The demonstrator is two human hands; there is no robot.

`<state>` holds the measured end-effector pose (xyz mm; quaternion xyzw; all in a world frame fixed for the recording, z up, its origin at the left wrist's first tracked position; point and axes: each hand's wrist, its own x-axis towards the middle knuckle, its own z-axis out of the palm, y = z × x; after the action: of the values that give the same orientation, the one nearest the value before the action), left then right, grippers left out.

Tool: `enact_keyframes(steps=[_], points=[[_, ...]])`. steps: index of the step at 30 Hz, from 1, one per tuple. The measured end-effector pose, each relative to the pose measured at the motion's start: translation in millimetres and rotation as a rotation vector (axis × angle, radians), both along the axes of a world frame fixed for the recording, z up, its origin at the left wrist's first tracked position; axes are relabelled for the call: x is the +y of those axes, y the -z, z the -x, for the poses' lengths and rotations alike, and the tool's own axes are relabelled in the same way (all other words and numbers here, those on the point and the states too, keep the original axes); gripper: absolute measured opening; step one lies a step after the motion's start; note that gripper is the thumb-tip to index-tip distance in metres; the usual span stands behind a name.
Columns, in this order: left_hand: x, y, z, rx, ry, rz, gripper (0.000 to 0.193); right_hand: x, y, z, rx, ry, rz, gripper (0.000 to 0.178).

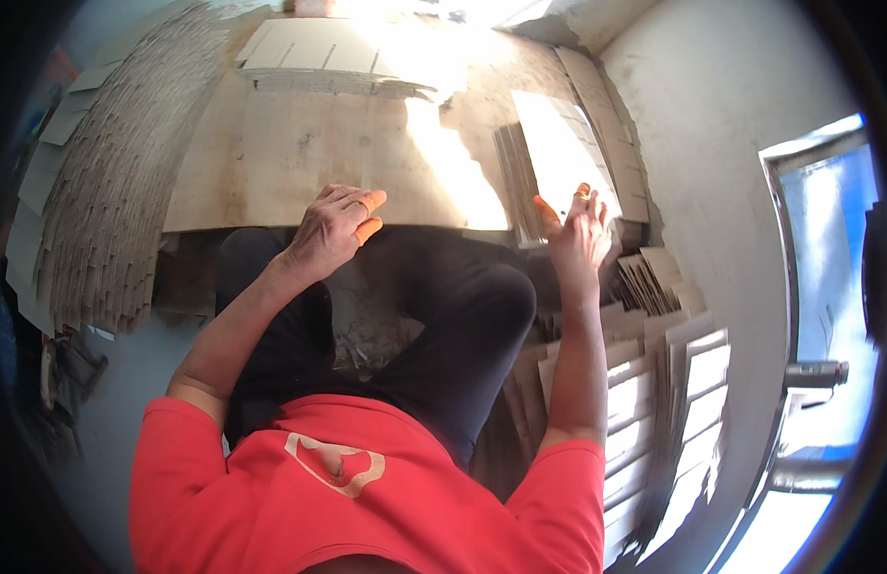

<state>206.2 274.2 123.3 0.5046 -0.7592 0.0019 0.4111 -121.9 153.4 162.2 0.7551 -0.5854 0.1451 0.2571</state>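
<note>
My left hand hovers over the front edge of a wooden board table. Its fingers are bent, the thumb and index finger stand apart, and nothing shows between them. Orange finger covers sit on thumb and a finger of each hand. At the right, my right hand reaches over the near end of a stack of cardboard sheets, its thumb and fingers spread. Whether its fingertips touch the top sheet, I cannot tell. Sunlight washes out that sheet's surface.
Slotted cardboard pieces are piled at the table's back. A long overlapping row of cardboard lines the left. More cardboard stacks stand beside my right arm, near the wall and a window.
</note>
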Motion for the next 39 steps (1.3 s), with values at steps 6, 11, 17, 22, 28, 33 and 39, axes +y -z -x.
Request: enact_keyframes(steps=[6,11,17,22,28,33,39], points=[[-20,25,-47,-0.035,-0.182,-0.07,0.037,-73,23,-42,-0.003,-0.015,-0.55,0.058],[-57,41,-88,-0.031,-0.241,-0.175,0.036,-89,-6,3,-0.047,-0.143,-0.312,0.016],[-166,46,-119,-0.107,-0.334,-0.012,0.047,-59,-58,-34,-0.961,-0.17,0.2,0.01],[-251,55,-103,-0.425,-0.424,-0.064,0.057,-68,-17,-64,-1.769,-0.692,-0.303,0.019],[-297,62,-98,-0.827,-0.29,-0.279,0.033,-89,-21,-113,-1.781,-0.59,-0.293,0.007],[-307,60,-106,-0.589,-0.297,-0.108,0.007,-94,-3,-137,-1.639,-0.475,-0.405,0.004],[-302,27,-114,0.045,-0.197,-0.399,0.018,-82,7,-152,-1.477,-0.434,-0.563,0.009]])
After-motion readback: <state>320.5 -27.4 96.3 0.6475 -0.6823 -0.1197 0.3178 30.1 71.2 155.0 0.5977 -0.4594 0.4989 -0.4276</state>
